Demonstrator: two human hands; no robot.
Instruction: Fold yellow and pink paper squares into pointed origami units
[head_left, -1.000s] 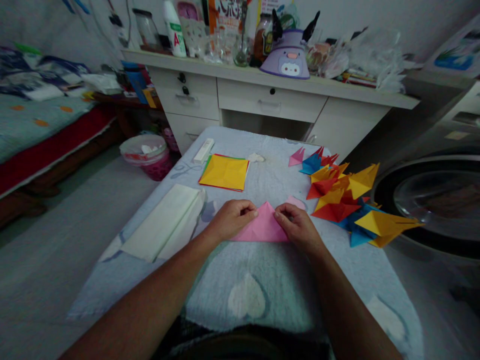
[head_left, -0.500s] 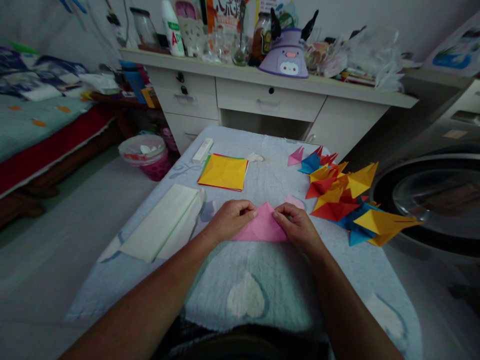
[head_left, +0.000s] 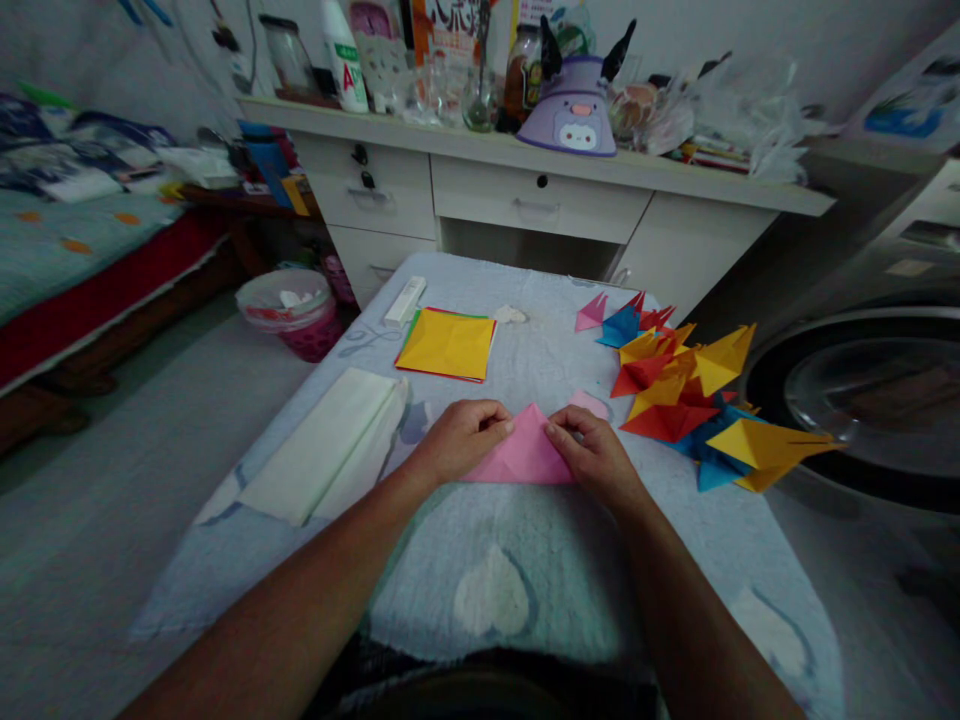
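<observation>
A pink sheet of origami paper (head_left: 525,455), folded into a triangle with its peak pointing away from me, lies on the cloth-covered table (head_left: 517,540). My left hand (head_left: 466,438) pinches its left slope between thumb and fingers. On the opposite slope, my right hand (head_left: 589,440) grips the paper in the same way. Beyond them rests a stack of square coloured paper (head_left: 446,343) with a yellow sheet on top. To the right sit several folded paper cranes (head_left: 675,390) in yellow, red, blue and pink.
A folded whitish sheet (head_left: 326,445) lies at the left, with a small white box (head_left: 406,301) farther back. A pink bin (head_left: 292,310) stands on the floor. Behind the table is a drawer cabinet (head_left: 480,190); a washing machine (head_left: 870,400) stands at the right.
</observation>
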